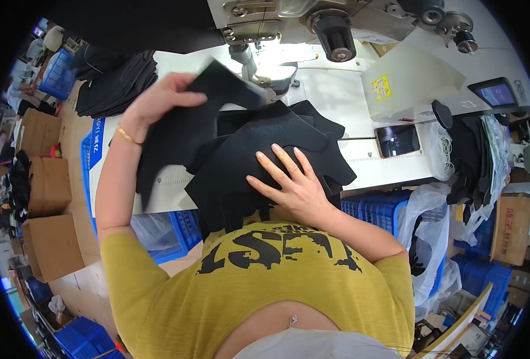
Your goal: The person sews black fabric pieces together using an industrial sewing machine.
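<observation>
Mustard shirt (175, 305), dark print across the chest: nearest item I logged from my remote post, head view, the only view.

Left hand (164, 99): thumb and fingers pinched together on a black piece (175, 131), raised at the pile's left; outer edges blurred.

Right hand (298, 190): fingers spread wide, palm down, pressed on a pile of black pieces (229, 173), nothing gripped. Pile fanned and overlapping on the white surface (331, 107), its near side hanging past the edge toward the shirt.

Fittings: sewing machine (408, 72) along the far side; dark phone (398, 141) to the right; blue crate (369, 210) below the near edge.

Hazards, as I judged them: the overhang could have dragged the pile lapward had the right hand lifted; a sideways pull could have skewed the loose layers; the pinched piece, held by one part only, could have folded or caught on the machine's lower parts, its upper corner being near them.
</observation>
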Tool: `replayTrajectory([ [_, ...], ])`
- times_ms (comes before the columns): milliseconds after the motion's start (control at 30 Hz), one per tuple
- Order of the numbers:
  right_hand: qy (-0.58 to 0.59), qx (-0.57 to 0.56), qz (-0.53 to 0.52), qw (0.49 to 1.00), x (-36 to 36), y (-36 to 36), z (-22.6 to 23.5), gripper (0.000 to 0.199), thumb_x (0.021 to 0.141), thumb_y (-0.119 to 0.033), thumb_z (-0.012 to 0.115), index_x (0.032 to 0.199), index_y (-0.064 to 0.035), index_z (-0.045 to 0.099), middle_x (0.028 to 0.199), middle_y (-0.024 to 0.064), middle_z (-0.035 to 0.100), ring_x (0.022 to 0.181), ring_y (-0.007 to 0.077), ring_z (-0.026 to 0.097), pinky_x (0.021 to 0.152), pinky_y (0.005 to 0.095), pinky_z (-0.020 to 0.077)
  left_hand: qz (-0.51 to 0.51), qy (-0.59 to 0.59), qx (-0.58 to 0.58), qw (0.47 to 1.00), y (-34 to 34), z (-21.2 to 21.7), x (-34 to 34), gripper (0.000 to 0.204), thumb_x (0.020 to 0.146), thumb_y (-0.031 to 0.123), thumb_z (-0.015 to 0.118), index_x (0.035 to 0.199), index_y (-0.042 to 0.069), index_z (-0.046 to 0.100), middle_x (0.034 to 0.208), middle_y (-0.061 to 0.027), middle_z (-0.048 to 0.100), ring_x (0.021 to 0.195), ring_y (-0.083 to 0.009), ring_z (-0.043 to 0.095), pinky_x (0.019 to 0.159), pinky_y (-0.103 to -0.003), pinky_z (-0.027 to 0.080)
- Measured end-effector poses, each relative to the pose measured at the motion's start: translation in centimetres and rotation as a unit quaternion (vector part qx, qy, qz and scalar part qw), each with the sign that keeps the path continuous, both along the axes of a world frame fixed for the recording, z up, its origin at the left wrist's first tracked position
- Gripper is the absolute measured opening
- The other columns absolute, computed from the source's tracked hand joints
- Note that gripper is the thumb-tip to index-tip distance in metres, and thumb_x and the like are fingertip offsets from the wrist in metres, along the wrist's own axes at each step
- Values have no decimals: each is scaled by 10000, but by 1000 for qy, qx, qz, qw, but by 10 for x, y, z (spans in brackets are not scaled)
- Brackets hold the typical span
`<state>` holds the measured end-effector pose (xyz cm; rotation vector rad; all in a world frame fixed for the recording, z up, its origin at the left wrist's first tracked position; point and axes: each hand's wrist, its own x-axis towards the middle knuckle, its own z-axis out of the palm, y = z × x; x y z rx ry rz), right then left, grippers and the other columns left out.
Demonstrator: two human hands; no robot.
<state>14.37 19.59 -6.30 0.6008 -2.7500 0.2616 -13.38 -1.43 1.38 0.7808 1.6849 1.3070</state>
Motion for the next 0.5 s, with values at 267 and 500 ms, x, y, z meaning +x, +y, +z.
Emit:
replayTrajectory([
  [267, 66, -49, -77, 994, 21, -8, 5, 468, 796, -126, 544, 1260, -98, 590, 1305, 152, 532, 1244, 330, 473, 1036, 475, 354, -169, -120, -158, 965, 39, -45, 61, 457, 875, 178, 658, 1240, -68, 535, 1113, -98, 661, 986, -138, 618, 882, -269, 488],
  [500, 68, 67, -129, 987, -27, -4, 12, 555, 801, -166, 548, 1317, 29, 478, 1333, 192, 477, 1260, 374, 440, 1094, 525, 278, -8, 344, -100, 934, -6, 24, 36, 384, 879, 194, 643, 1160, -62, 588, 949, -94, 675, 848, -117, 568, 779, -293, 473],
])
